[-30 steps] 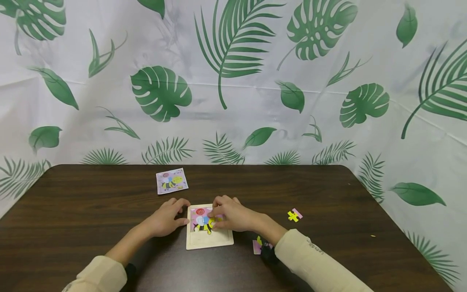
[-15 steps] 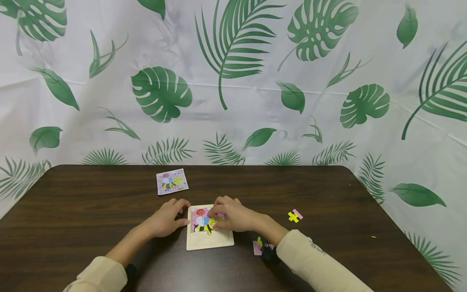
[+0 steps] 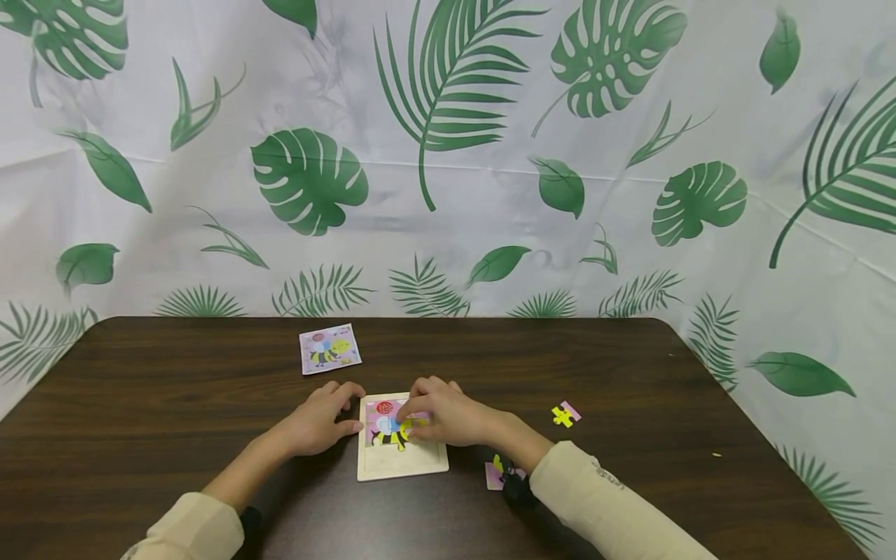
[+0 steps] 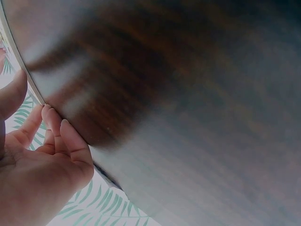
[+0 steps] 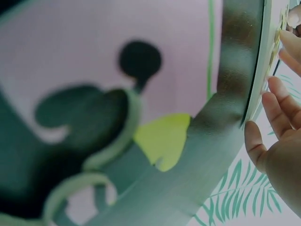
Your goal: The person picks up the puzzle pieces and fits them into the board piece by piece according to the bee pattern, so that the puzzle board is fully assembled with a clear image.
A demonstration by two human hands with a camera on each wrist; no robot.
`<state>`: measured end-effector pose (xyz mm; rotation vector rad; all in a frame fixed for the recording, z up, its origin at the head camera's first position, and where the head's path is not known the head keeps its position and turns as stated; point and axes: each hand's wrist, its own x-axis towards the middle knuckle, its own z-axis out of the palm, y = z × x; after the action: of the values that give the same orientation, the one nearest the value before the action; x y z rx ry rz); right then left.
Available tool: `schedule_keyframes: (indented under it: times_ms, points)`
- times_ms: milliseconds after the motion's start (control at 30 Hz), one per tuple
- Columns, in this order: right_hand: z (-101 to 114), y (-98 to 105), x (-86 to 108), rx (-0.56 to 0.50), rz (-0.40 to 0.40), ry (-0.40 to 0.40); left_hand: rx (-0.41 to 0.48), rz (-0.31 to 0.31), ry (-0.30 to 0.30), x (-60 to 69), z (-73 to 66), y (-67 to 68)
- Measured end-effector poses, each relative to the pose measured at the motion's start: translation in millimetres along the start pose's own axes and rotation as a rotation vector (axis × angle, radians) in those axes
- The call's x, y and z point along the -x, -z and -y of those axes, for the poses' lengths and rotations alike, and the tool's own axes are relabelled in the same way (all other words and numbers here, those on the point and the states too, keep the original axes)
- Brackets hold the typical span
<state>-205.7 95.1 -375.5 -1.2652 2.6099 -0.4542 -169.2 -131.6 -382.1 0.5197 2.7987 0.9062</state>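
Note:
A pale wooden puzzle board [image 3: 402,465] lies on the table, its upper part filled with pieces showing a bee and a red balloon. Its lower part shows bare wood. My left hand [image 3: 323,418] touches the board's left edge with thumb and index finger; the left wrist view shows this hand [image 4: 49,165] along the rim. Over the board's upper right, my right hand [image 3: 451,412] pinches a yellow-and-pink puzzle piece [image 3: 418,421] between thumb and fingers. That piece is largely hidden by the hand. In the right wrist view, the right hand's [image 5: 284,127] fingertips meet the board.
A bee picture card [image 3: 330,348] lies behind the board. To the right is a loose yellow-and-pink puzzle piece [image 3: 565,413]. More pink puzzle pieces [image 3: 494,476] lie under the right wrist, partly hidden by a black wrist device [image 3: 518,491]. A leaf-print cloth [image 3: 448,233] hangs behind the table.
The right index finger has shifted very slightly over the board's pieces. The left hand, the board and the loose pieces look the same.

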Motion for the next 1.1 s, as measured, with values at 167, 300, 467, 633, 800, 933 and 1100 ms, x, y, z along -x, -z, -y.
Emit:
schedule_keyframes:
  times_ms: [167, 300, 467, 633, 800, 933, 1100]
  points:
    - [0, 0, 0.1, 0.009, 0.006, 0.000, 0.003, 0.000, -0.002, -0.4, -0.3, -0.3]
    - [0, 0, 0.1, 0.010, 0.004, 0.004, 0.001, -0.002, -0.002, -0.5, 0.3, -1.5]
    - [-1, 2, 1.4, -0.021, -0.004, -0.016, 0.001, -0.002, 0.000, -0.9, 0.7, -1.8]
    - [-3, 5, 4.4, -0.055, -0.021, -0.021, 0.000, 0.000, 0.000, -1.0, 0.9, -1.2]
    - [-6, 8, 7.6, -0.068, -0.036, -0.004, -0.003, -0.001, -0.004, -0.6, 1.1, -1.0]
    - [-11, 8, 8.9, -0.068, -0.039, 0.007, -0.004, -0.004, -0.002, 0.5, 0.4, -0.7]
    - [-17, 10, 11.3, -0.112, -0.042, 0.014, -0.004, -0.005, -0.005, 1.1, -0.1, -0.4]
